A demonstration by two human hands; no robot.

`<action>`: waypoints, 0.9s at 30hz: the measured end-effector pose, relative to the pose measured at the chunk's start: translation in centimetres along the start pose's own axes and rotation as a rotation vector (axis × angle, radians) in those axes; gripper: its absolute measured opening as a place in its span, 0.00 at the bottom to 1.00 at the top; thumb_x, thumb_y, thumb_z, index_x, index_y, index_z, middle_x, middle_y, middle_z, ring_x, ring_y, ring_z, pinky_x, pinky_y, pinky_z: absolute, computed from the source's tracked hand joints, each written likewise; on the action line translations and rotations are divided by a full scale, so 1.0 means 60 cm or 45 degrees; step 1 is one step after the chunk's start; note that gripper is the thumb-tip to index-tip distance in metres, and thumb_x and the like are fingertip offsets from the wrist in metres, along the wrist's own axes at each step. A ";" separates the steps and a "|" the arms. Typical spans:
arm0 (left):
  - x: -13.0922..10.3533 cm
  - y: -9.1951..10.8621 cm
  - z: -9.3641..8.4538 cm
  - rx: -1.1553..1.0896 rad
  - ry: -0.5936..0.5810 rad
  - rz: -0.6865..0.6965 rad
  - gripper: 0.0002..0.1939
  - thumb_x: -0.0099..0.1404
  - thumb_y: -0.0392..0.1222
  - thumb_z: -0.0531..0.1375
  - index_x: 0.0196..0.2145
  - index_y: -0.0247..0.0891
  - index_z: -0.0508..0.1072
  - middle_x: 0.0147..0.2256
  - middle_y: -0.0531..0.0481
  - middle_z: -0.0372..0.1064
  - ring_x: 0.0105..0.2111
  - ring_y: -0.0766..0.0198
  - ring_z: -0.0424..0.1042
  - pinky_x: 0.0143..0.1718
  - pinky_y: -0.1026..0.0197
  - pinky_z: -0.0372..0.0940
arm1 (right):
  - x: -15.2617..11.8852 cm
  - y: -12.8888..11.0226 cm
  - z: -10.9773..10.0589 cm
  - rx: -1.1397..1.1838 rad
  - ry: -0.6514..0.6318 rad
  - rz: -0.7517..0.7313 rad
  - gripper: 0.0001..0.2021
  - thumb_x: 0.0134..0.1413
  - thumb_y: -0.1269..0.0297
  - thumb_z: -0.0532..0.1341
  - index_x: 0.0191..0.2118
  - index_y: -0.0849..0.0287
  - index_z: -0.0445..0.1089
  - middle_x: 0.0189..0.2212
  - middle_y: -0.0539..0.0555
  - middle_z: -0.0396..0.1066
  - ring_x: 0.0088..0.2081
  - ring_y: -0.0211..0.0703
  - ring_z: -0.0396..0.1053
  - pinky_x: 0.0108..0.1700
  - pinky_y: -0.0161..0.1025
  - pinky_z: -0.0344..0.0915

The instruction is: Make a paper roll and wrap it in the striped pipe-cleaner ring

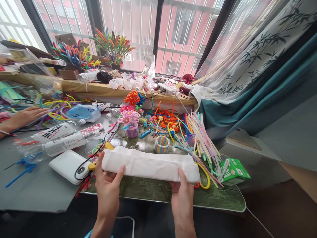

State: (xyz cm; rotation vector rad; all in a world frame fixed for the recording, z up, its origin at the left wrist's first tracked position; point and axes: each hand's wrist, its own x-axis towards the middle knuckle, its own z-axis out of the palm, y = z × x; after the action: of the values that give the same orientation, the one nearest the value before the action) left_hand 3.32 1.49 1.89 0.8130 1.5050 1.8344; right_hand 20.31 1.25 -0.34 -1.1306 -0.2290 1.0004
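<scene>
White, soft-looking and lightly creased, a folded strip [151,164] spans the space between the two hands, held just above the front part of a glossy green marbled tabletop [148,191]; whether it is paper or cloth cannot be told. It is long and flat, with a slightly wavy upper edge and blunt ends. The left hand [107,188] pinches it near its left end, thumb pressed on the front face and fingers behind; the right hand [182,198] grips the lower edge toward the other end, thumb in front, the fingers partly hidden beneath. Just beyond the strip stands a short open ring [161,145] of fuzzy, pastel-striped stems, and near it a round, striped fuzzy pot [132,131] topped with looped pink flowers [129,116]. To the right fans a loose bundle of pastel stems [201,135], slender and velvety, beside a green box [234,170] with flat printed faces. The smooth yellow handle loop [205,180] of a tool curves out from under the strip's right end. On the left, a white power bank [68,167] with rounded corners lies near clear plastic bottles [65,143] in printed labels. Farther left, another person's hand [31,115] rests, fingers extended, by a tangle of bright stems [58,109] and a crinkled blue soft pack [84,113].
</scene>
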 end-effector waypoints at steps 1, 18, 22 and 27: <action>0.000 0.001 -0.001 0.017 0.029 0.007 0.43 0.57 0.49 0.68 0.66 0.50 0.55 0.61 0.43 0.64 0.56 0.50 0.70 0.57 0.49 0.67 | 0.002 0.000 -0.004 -0.037 0.017 -0.036 0.38 0.47 0.50 0.67 0.63 0.57 0.63 0.51 0.59 0.75 0.49 0.53 0.75 0.34 0.37 0.75; 0.003 0.010 -0.092 1.634 -0.096 0.730 0.31 0.70 0.54 0.47 0.61 0.29 0.64 0.55 0.28 0.65 0.55 0.37 0.63 0.55 0.39 0.59 | 0.029 -0.055 -0.142 -1.591 0.051 -1.494 0.28 0.60 0.60 0.62 0.64 0.64 0.61 0.57 0.69 0.67 0.60 0.62 0.64 0.59 0.59 0.59; 0.044 0.034 -0.093 1.961 -0.151 0.766 0.26 0.71 0.47 0.45 0.56 0.30 0.69 0.51 0.32 0.69 0.49 0.40 0.66 0.47 0.44 0.62 | 0.001 -0.021 -0.124 -1.629 -0.654 -1.654 0.16 0.65 0.68 0.56 0.56 0.54 0.69 0.52 0.58 0.73 0.56 0.51 0.69 0.58 0.50 0.63; 0.110 0.029 -0.068 2.356 -0.312 0.765 0.22 0.67 0.42 0.49 0.52 0.29 0.71 0.43 0.31 0.70 0.46 0.41 0.65 0.41 0.47 0.60 | -0.022 0.030 -0.107 -1.777 -0.818 -1.719 0.19 0.66 0.70 0.54 0.59 0.57 0.68 0.59 0.57 0.70 0.61 0.52 0.65 0.63 0.51 0.57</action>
State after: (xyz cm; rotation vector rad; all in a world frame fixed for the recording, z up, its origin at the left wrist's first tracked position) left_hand -4.09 3.92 3.41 2.2638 2.6890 -0.0457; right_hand 22.53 -3.78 -4.37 -1.3439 -2.1174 -0.2489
